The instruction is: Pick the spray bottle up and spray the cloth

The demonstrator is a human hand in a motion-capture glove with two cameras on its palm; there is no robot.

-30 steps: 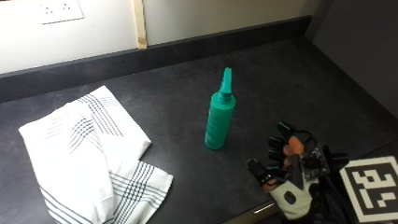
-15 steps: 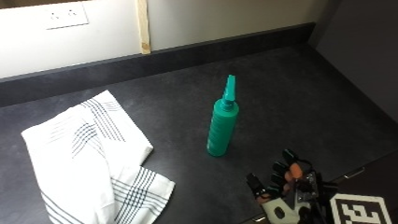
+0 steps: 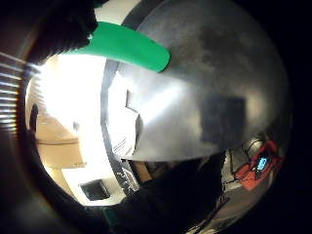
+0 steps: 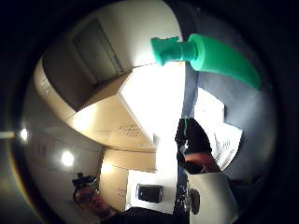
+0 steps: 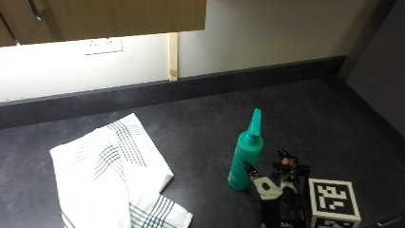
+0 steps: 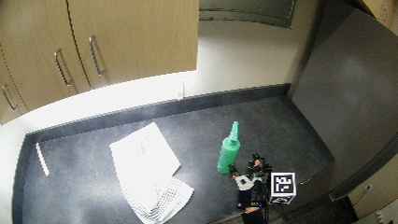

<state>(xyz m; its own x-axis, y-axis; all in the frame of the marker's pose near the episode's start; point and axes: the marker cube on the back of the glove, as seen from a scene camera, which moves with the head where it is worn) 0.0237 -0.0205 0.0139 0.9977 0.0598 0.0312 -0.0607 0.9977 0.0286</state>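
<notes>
A green spray bottle (image 5: 246, 154) is standing upright on the dark countertop (image 5: 316, 118), its pointed nozzle aiming up. The gloved right hand (image 5: 277, 187) is sitting just beside the bottle's base, on the side away from the cloth, its fingers spread and gripping nothing (whether a fingertip is touching the bottle cannot be told). A white cloth (image 5: 114, 175) with dark stripes is lying crumpled on the counter, apart from the bottle. In both palm views the bottle (image 4: 210, 56) is showing close by.
</notes>
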